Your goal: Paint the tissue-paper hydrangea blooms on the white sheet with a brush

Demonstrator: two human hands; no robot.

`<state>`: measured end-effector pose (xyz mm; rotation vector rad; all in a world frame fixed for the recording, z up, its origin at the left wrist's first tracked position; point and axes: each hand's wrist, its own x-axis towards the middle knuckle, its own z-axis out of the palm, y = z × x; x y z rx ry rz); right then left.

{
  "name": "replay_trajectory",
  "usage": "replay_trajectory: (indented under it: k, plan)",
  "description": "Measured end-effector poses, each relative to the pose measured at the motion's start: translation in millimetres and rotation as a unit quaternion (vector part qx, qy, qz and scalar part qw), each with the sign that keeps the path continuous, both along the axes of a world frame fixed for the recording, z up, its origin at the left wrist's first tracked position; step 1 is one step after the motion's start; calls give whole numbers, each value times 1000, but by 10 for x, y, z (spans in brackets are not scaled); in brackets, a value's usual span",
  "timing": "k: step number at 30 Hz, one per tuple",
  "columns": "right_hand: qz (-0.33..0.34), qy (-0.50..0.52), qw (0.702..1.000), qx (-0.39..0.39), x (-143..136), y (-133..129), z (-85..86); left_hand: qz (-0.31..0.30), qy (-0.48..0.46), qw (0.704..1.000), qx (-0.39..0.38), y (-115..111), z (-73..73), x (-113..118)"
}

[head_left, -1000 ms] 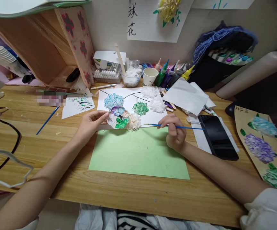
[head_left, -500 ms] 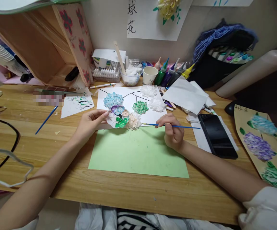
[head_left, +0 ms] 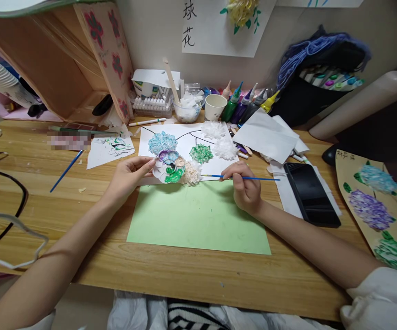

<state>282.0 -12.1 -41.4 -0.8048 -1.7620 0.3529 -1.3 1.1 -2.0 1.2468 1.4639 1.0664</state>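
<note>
The paint palette [head_left: 168, 167], smeared with green, purple and peach, is pinched at its edge by the left hand [head_left: 135, 173] over the near edge of the white sheet [head_left: 183, 135], beside a peach paper flower [head_left: 192, 173]. The right hand [head_left: 242, 184] grips a blue paintbrush [head_left: 253, 178], its tip at that flower, above a green sheet [head_left: 198, 224] on the table [head_left: 184, 279]. Beyond the white sheet stand a paper cup [head_left: 215, 108] and paint bottles [head_left: 232, 109].
</note>
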Motion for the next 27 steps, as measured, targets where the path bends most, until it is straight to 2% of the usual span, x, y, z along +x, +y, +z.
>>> replay_trajectory:
  k: [7,10,14,19,24,27]
  plan:
    - [-11,11,1000,10,2,1,7,-6,-4,1000,2,-2,-6,-1]
    - [-7,-19,1000,5,4,-1,11,-4,1,1000,-1,-2,-9,-3]
    - [-35,-4,999,5,4,3,8,-5,-2,1000,3,-2,-11,-4]
    - [-22,-11,1000,4,7,9,0,-3,-5,1000,2,-9,-9,8]
    - [-63,30,997,42,21,0,6,-7,-9,1000,-5,-25,23,35]
    - [-23,-1,997,68,29,-17,28,-9,-15,1000,-13,-36,45,54]
